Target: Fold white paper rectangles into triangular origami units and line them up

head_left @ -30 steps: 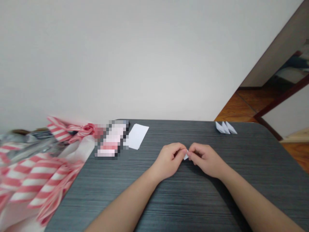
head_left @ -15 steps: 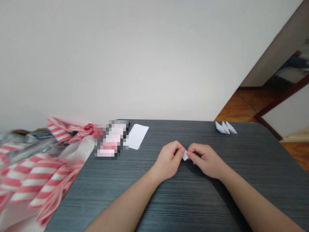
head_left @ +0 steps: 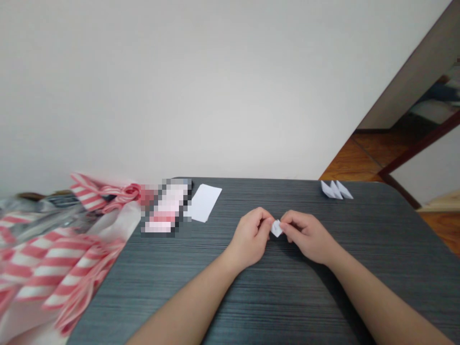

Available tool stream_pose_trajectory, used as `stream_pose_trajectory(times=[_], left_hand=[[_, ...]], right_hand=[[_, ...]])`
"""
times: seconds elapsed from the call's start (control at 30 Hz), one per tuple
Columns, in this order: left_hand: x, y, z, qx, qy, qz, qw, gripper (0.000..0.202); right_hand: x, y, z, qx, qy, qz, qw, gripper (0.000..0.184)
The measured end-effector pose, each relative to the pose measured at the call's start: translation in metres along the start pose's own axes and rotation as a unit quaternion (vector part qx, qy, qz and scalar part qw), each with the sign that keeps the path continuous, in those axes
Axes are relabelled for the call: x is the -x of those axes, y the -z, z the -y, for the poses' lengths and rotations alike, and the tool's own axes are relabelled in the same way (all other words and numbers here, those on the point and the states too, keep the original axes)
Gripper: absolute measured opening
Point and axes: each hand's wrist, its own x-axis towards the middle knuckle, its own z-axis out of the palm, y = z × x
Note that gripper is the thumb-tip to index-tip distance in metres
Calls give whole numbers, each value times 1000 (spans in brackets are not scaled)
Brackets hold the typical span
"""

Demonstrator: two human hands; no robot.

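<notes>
A small folded piece of white paper (head_left: 276,228) is pinched between both my hands over the middle of the dark grey table (head_left: 251,297). My left hand (head_left: 251,237) grips its left side with curled fingers. My right hand (head_left: 307,237) holds its right side with thumb and fingertips pressed together. Most of the paper is hidden by my fingers.
Three small folded white paper pieces (head_left: 336,189) stand in a row at the table's far right. A flat white paper slip (head_left: 204,202) lies at the far left, beside a blurred pink-and-white object (head_left: 166,208). Red-and-white striped bags (head_left: 53,258) are heaped off the left edge.
My hands have turned the folded paper slightly and a little more of it shows between the fingertips. The hands have shifted a bit away from me.
</notes>
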Motion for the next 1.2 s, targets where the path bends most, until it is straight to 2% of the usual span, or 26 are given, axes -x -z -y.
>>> stream_pose_trajectory(times=[0.17, 0.43, 0.63, 0.73, 0.83, 0.97, 1.07, 1.2], left_hand=[[-1, 1, 2, 4, -10, -21, 1000, 22], [-1, 4, -3, -48, -69, 2, 996, 23], [-1, 1, -2, -1, -24, -48, 999, 20], [-2, 2, 0, -4, -20, -62, 998, 19], [-1, 2, -1, -45, -51, -41, 997, 20], [1, 2, -2, -63, -82, -2, 995, 20], [1, 1, -2, -50, -71, -16, 996, 20], [-2, -1, 1, 33, -22, -64, 997, 19]], right_hand=[[0, -1, -6, -9, -25, -17, 1000, 21], [0, -1, -5, 18, 10, -18, 1000, 14], [3, -1, -7, -24, -33, -27, 999, 16], [4, -2, -9, -31, -45, -7, 998, 14], [3, -2, -9, -27, -33, 12, 999, 13], [2, -2, -5, 22, -12, 1, 1000, 15], [2, -2, -3, 45, -21, -12, 999, 21], [4, -2, -6, -1, -53, -37, 998, 21]])
